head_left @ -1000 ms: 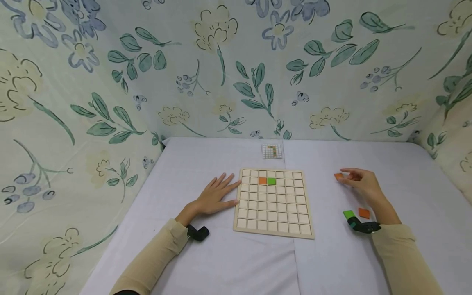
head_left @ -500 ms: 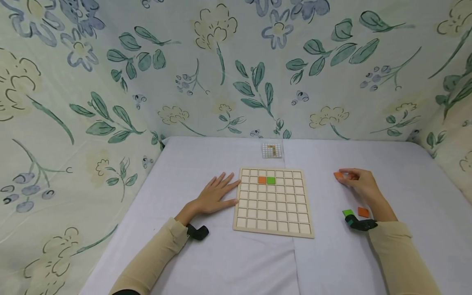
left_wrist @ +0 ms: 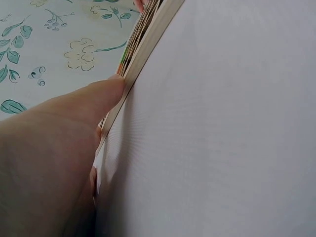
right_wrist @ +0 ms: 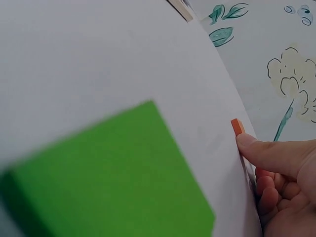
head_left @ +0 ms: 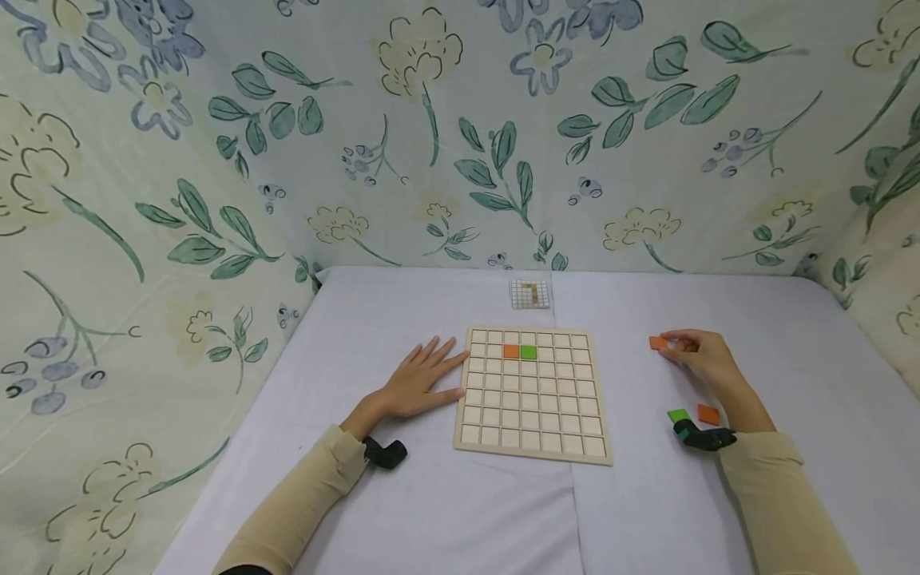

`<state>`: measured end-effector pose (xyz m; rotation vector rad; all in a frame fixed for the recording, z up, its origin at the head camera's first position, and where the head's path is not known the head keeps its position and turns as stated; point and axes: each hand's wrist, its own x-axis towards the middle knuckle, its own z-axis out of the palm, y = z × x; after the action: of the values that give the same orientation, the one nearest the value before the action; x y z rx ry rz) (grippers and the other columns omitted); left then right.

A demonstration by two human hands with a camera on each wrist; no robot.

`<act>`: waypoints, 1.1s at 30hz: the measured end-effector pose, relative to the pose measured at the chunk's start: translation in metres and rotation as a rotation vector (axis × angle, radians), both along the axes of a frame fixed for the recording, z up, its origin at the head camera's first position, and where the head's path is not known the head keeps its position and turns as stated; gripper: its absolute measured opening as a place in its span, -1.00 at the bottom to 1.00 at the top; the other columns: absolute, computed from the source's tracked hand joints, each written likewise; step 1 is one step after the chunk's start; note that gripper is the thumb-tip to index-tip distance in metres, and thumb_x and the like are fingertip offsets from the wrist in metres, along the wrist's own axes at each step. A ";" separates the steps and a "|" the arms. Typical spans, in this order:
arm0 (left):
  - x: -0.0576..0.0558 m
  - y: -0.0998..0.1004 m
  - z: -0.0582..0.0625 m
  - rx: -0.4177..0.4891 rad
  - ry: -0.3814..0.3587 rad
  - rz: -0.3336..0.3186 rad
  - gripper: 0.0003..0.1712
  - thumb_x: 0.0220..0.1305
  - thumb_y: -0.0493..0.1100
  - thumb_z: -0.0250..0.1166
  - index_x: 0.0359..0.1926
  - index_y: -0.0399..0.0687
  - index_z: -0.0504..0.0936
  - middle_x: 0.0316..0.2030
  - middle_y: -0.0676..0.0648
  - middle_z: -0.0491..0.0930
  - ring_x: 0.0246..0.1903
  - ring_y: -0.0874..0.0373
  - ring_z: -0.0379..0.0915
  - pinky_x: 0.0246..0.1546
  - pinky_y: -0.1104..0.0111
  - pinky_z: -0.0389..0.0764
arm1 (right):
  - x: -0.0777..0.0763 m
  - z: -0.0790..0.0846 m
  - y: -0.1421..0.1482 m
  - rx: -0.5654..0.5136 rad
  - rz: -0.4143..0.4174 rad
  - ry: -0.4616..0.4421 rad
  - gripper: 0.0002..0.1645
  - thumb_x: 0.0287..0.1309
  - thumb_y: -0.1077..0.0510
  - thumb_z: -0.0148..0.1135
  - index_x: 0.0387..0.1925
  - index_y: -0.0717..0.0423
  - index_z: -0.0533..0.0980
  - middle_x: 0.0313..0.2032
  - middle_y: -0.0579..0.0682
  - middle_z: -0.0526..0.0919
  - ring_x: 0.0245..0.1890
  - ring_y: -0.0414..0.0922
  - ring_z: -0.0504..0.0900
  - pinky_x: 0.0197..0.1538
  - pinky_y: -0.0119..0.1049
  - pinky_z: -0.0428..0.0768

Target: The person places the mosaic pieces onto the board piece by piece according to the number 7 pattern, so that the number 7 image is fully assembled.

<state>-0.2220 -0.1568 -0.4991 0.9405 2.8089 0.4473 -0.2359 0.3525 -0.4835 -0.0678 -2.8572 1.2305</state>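
In the head view my left hand (head_left: 415,383) lies flat with spread fingers, thumb and a fingertip touching the left edge of a wooden grid board (head_left: 503,454). The left wrist view shows the thumb (left_wrist: 106,96) against the board's rim. One orange tile (head_left: 511,351) and one green tile (head_left: 528,352) sit side by side in the board's second row. To the right of the board, my right hand (head_left: 700,355) pinches another orange tile (head_left: 657,343) between thumb and fingers at the table surface. The right wrist view shows that tile's edge past the thumb (right_wrist: 266,153).
A loose green tile (head_left: 678,416) and a darker orange tile (head_left: 707,414) lie beside the right wrist. Behind the board is a small card (head_left: 529,295) with a printed grid pattern. A floral cloth (head_left: 431,160) hangs beyond the white-covered table.
The orange tile in my right fingers has tilted and now lies flatter, shifted very slightly left. My right forearm moved slightly left at first. The left hand stays on the board's edge.
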 end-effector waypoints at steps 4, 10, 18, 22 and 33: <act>0.000 0.000 0.000 0.007 0.000 -0.001 -0.13 0.42 0.44 -0.10 0.59 0.29 -0.05 0.58 -0.01 -0.25 0.54 -0.06 -0.47 0.46 -0.01 -0.37 | 0.000 0.000 0.000 -0.004 0.007 0.006 -0.58 0.26 0.29 0.32 0.10 0.46 0.53 -0.39 0.07 0.40 -0.37 -0.10 0.31 -0.46 -0.36 0.30; 0.000 0.000 -0.001 0.009 0.003 0.001 -0.13 0.42 0.44 -0.10 0.59 0.28 -0.04 0.58 -0.02 -0.24 0.54 -0.06 -0.46 0.46 -0.01 -0.37 | 0.000 -0.002 0.000 -0.007 -0.004 0.000 -0.60 0.29 0.28 0.29 0.09 0.45 0.54 -0.38 0.08 0.39 -0.37 -0.10 0.31 -0.46 -0.36 0.29; 0.000 0.000 -0.001 0.004 -0.006 0.001 -0.13 0.42 0.45 -0.10 0.60 0.30 -0.06 0.58 0.00 -0.26 0.54 -0.04 -0.50 0.46 0.01 -0.39 | 0.001 -0.004 0.000 0.036 -0.024 0.045 -0.56 0.30 0.17 0.33 0.07 0.44 0.56 -0.39 0.09 0.41 -0.37 -0.08 0.31 -0.47 -0.36 0.28; 0.001 -0.001 0.000 0.007 -0.015 0.001 -0.13 0.42 0.44 -0.10 0.60 0.30 -0.06 0.58 0.00 -0.27 0.54 -0.03 -0.51 0.46 0.01 -0.40 | 0.002 -0.004 0.001 0.044 -0.034 0.060 -0.55 0.30 0.13 0.34 0.06 0.42 0.58 -0.38 0.10 0.42 -0.36 -0.07 0.31 -0.47 -0.36 0.28; 0.000 0.000 0.001 0.003 -0.008 0.005 -0.13 0.42 0.44 -0.09 0.60 0.31 -0.07 0.58 0.00 -0.26 0.54 -0.04 -0.50 0.46 0.00 -0.37 | 0.007 0.014 -0.010 -0.006 0.001 0.068 -0.53 0.30 0.11 0.34 0.06 0.42 0.57 -0.34 0.11 0.43 -0.35 -0.11 0.32 -0.50 -0.38 0.32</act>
<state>-0.2219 -0.1568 -0.4985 0.9308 2.8047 0.4543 -0.2294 0.3430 -0.4700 -0.0244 -2.7956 1.2172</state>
